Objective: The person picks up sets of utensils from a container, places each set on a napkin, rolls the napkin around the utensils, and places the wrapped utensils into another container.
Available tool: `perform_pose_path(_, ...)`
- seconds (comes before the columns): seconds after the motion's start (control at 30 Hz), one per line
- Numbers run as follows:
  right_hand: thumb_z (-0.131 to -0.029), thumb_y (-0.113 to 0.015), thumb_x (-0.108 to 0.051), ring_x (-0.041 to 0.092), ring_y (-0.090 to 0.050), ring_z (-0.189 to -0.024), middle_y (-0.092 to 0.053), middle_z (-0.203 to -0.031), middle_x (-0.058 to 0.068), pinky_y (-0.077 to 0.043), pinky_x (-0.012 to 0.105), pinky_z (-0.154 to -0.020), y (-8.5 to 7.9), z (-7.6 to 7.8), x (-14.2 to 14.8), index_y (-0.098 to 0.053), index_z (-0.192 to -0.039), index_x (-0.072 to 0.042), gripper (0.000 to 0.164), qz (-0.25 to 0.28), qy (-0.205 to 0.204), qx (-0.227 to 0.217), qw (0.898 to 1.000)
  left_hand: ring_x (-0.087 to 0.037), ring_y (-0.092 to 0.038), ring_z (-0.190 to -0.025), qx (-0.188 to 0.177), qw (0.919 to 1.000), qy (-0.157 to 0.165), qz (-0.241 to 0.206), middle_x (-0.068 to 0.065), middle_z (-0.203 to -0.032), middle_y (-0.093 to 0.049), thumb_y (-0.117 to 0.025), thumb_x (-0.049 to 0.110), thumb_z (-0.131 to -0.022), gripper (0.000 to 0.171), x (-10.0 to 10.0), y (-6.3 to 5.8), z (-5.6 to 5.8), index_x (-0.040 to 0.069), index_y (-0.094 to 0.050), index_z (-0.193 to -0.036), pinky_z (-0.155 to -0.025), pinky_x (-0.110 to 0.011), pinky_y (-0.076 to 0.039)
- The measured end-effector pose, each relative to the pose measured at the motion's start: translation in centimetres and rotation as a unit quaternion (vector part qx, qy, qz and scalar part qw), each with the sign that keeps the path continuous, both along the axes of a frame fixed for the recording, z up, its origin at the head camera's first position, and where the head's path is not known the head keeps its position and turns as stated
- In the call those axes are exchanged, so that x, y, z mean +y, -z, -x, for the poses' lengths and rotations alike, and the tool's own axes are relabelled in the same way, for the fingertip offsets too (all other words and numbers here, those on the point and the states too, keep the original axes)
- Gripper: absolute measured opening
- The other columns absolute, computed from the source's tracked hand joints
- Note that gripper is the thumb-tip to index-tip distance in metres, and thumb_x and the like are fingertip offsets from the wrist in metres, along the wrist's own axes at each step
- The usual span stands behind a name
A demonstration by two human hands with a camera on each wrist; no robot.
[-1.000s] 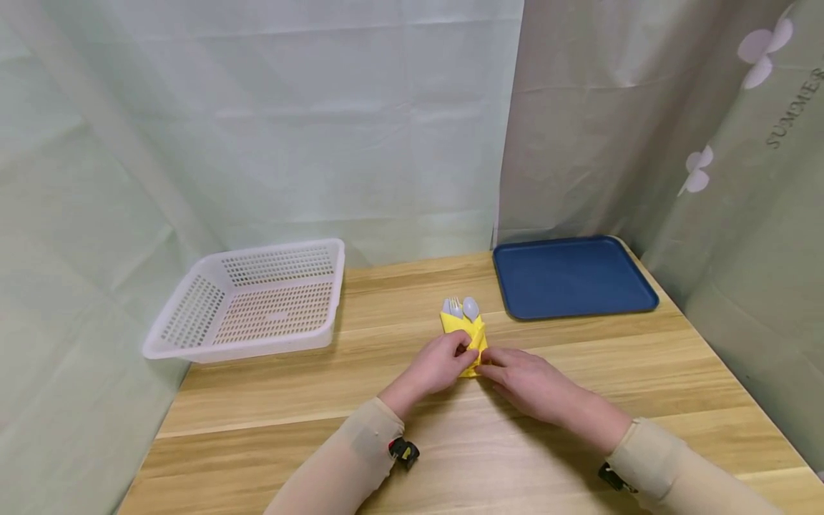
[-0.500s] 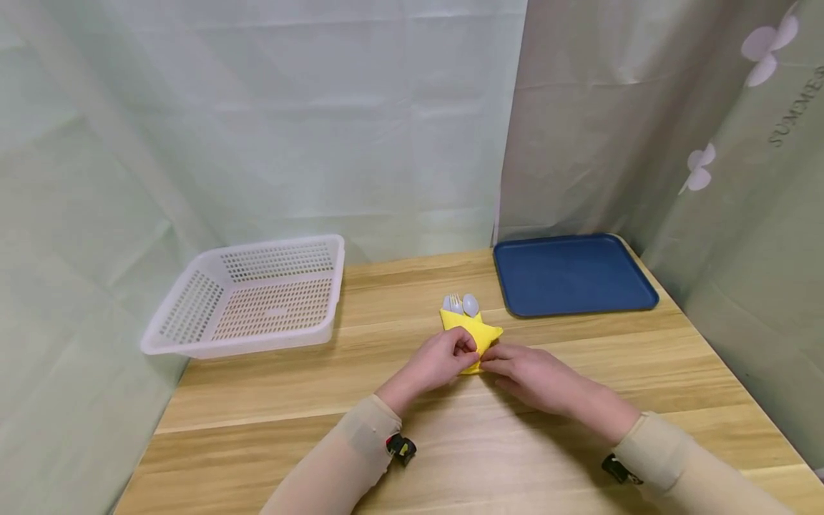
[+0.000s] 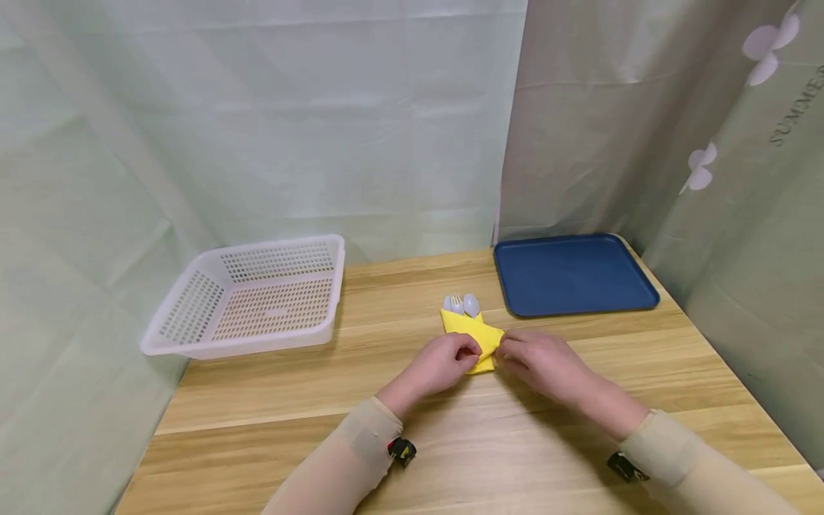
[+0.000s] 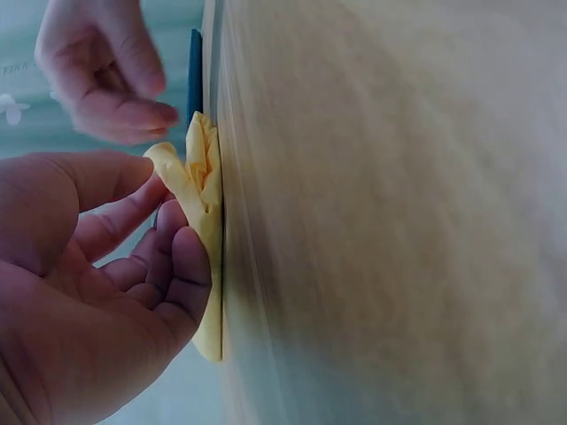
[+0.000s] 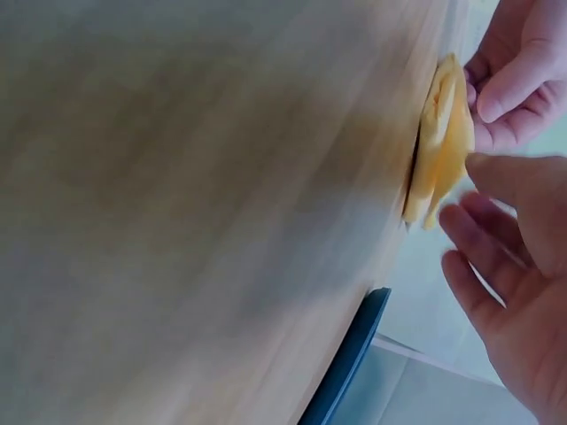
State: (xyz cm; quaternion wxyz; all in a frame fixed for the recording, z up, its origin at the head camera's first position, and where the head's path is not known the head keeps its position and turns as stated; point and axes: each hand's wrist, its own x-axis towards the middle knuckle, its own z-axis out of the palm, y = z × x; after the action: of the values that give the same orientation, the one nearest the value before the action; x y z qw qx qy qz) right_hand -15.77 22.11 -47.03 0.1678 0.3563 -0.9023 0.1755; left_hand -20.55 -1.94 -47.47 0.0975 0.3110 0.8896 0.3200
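A folded yellow cloth napkin (image 3: 471,327) lies on the wooden table, wrapped around pale plastic cutlery. A fork (image 3: 455,304), a spoon (image 3: 471,305) and the tip of another pale piece (image 3: 447,304) stick out at its far end; their lower parts are hidden in the cloth. My left hand (image 3: 444,363) pinches a fold of the napkin between thumb and index finger, its other fingers curled against the cloth in the left wrist view. At the napkin's right corner is my right hand (image 3: 541,363), fingers relaxed and spaced from the thumb, fingertips right at the cloth's edge.
A white perforated plastic basket (image 3: 322,336) stands at the table's back left. Toward the back right lies a dark blue tray (image 3: 576,275). Pale curtains (image 3: 309,129) hang close behind the table and along both sides.
The napkin's upper flap has come loose and spread out to the right, its corner now pointing that way. My right hand has shifted right and slightly away from me; the left stays nearly still.
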Motion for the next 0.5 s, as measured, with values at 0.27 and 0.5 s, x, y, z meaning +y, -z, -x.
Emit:
perform_pose_path(0.27, -0.085, -0.095, -0.005, 0.027, -0.068, -0.108, -0.072, -0.119, 0.005, -0.059, 0.047, -0.091, -0.2, 1.1, -0.6, -0.08, -0.114, -0.011, 0.033, -0.026, 0.004, 0.011, 1.0, -0.012, -0.064, -0.095, 0.016, 0.9996, 0.008, 0.022, 0.0, -0.105, -0.076, -0.076, 0.015, -0.105, 0.013, 0.1, 0.1, -0.2, 0.009, -0.083, -0.114, -0.091, -0.031, -0.055)
perform_pose_path(0.5, -0.085, -0.093, -0.001, 0.029, -0.07, -0.113, -0.074, -0.116, 0.005, -0.058, 0.049, -0.097, 0.7, 1.8, -1.2, -0.081, -0.102, -0.012, 0.024, -0.033, -0.014, 0.009, 0.999, -0.012, -0.063, -0.097, 0.028, 0.999, 0.023, 0.025, 0.001, -0.106, -0.076, -0.076, 0.015, -0.105, 0.015, 0.0, -0.3, -0.6, 0.009, -0.083, -0.117, -0.092, -0.031, -0.054)
